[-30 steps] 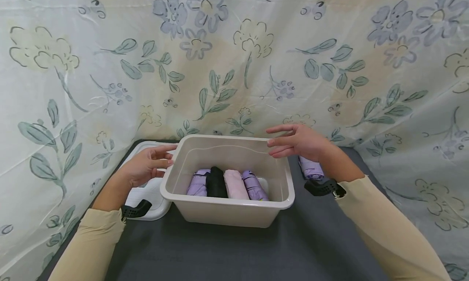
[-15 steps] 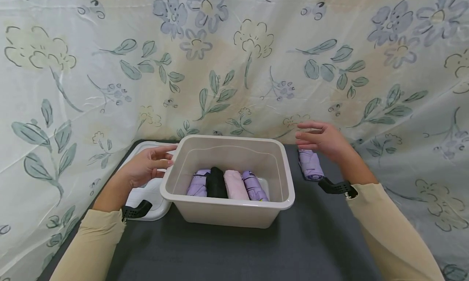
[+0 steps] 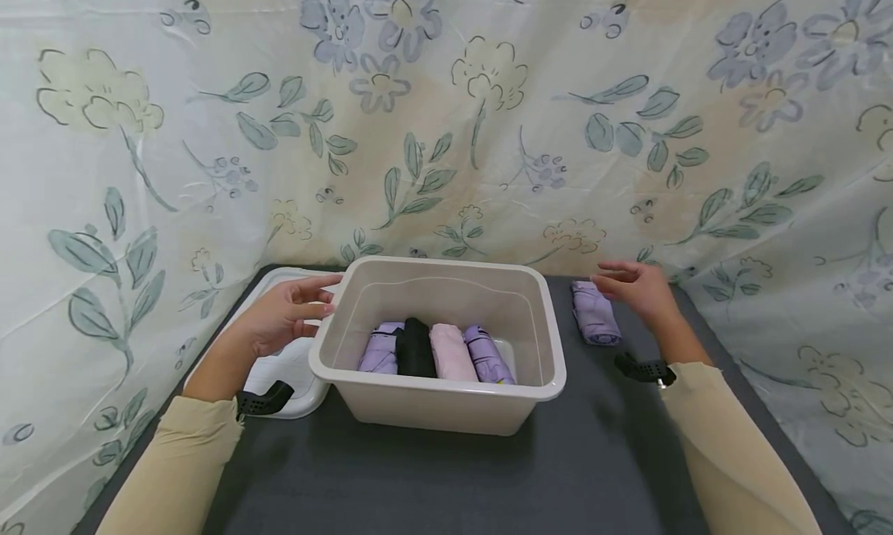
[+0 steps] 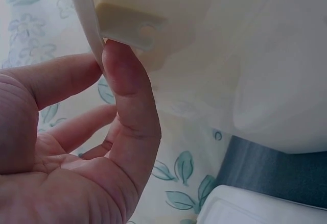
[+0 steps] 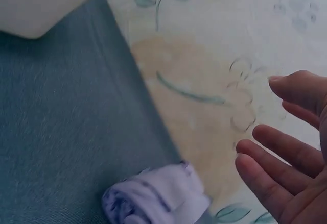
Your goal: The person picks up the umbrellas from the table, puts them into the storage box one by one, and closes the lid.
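My left hand (image 3: 289, 310) is at the left end of a beige plastic bin (image 3: 446, 407). In the left wrist view its fingertips (image 4: 122, 63) touch the bin's rim and the outer wall just below it. Four rolled cloth bundles lie side by side inside: a purple roll (image 3: 382, 349), a black roll (image 3: 415, 349), a pink roll (image 3: 452, 353) and another purple roll (image 3: 488, 355). Right of the bin, a rolled purple cloth (image 3: 595, 314) lies on the table. My right hand (image 3: 636, 287) hovers by its far end, fingers parted, holding nothing.
A white lid (image 3: 289, 388) lies on the dark grey table (image 3: 432, 481), partly behind my left hand and the bin. A floral curtain (image 3: 446, 132) hangs along the back and both sides of the table.
My right hand has moved right, away from the bin's far right corner, and come down near the purple roll on the table. My left hand has stayed at the rim.
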The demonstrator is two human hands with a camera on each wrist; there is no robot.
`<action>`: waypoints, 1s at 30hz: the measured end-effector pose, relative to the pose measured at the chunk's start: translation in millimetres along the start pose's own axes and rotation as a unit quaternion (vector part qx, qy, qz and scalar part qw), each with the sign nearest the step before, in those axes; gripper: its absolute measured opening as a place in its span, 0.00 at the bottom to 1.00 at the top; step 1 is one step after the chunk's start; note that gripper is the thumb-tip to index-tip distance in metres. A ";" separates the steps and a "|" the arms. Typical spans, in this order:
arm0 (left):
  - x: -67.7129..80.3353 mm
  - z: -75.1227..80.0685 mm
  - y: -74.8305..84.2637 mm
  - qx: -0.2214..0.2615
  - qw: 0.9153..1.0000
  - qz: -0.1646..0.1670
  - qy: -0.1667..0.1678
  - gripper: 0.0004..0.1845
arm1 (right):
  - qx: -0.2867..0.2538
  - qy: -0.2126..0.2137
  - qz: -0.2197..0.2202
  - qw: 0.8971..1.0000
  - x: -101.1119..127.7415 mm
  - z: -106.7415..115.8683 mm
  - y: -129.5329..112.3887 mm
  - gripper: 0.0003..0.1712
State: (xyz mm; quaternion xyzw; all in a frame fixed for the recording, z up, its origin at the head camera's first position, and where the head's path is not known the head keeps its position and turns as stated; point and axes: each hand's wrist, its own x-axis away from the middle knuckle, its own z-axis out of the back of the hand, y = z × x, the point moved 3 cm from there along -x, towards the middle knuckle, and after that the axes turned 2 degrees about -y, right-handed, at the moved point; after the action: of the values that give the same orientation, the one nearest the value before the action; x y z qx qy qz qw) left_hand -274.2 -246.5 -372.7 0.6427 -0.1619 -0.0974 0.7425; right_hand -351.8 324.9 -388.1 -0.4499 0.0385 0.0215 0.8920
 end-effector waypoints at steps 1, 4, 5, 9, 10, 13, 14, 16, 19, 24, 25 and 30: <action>0.5 -0.3 0.3 0.000 1.000 0.000 -0.001 0.36 | 0.003 0.002 0.000 1.000 -0.4 -0.6 5.4 0.37; 2.0 -0.8 1.0 0.001 1.000 -0.001 -0.002 0.36 | 0.011 0.010 0.001 1.000 -2.3 -3.3 19.4 0.38; 2.4 -1.1 1.2 0.001 1.000 -0.002 -0.002 0.36 | 0.013 0.011 0.002 1.000 -2.7 -4.4 23.1 0.38; 2.8 -1.0 0.9 0.004 1.000 -0.004 -0.004 0.36 | 0.021 0.025 -0.003 0.999 -4.0 -8.6 35.3 0.36; 2.7 -0.9 0.7 0.003 1.000 -0.005 -0.005 0.36 | 0.023 0.031 -0.012 0.999 -4.1 -9.6 38.4 0.35; 2.7 -0.7 0.3 0.002 1.000 -0.006 -0.006 0.36 | 0.032 0.048 -0.056 0.997 -5.0 -12.1 49.1 0.33; 2.7 -0.7 0.1 0.000 1.000 -0.007 -0.006 0.36 | 0.033 0.050 -0.075 0.995 -5.4 -13.2 52.7 0.33; 2.8 -0.6 -0.1 -0.001 1.000 -0.006 -0.005 0.36 | 0.034 0.039 -0.100 0.994 -7.1 -15.4 59.7 0.32; 2.5 -0.4 -0.4 -0.002 1.000 -0.006 -0.003 0.36 | 0.038 0.004 -0.114 0.993 -9.8 -19.1 66.6 0.33; 1.7 -0.3 -0.5 0.004 1.000 -0.006 -0.004 0.36 | 0.051 -0.035 -0.109 0.992 -15.2 -23.0 70.6 0.34; 1.7 -0.4 -0.4 0.005 1.000 -0.006 -0.004 0.36 | 0.056 -0.040 -0.110 0.992 -16.4 -23.4 71.1 0.35; 1.6 -0.4 -0.3 0.005 1.000 -0.006 -0.005 0.36 | 0.064 -0.064 -0.132 0.987 -20.7 -25.9 73.1 0.35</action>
State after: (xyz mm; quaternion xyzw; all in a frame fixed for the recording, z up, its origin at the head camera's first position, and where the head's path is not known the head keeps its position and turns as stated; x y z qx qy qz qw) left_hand -272.5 -246.7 -372.8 0.6471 -0.1621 -0.1038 0.7377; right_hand -379.1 347.4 -460.1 -0.3905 -0.0767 -0.0704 0.9147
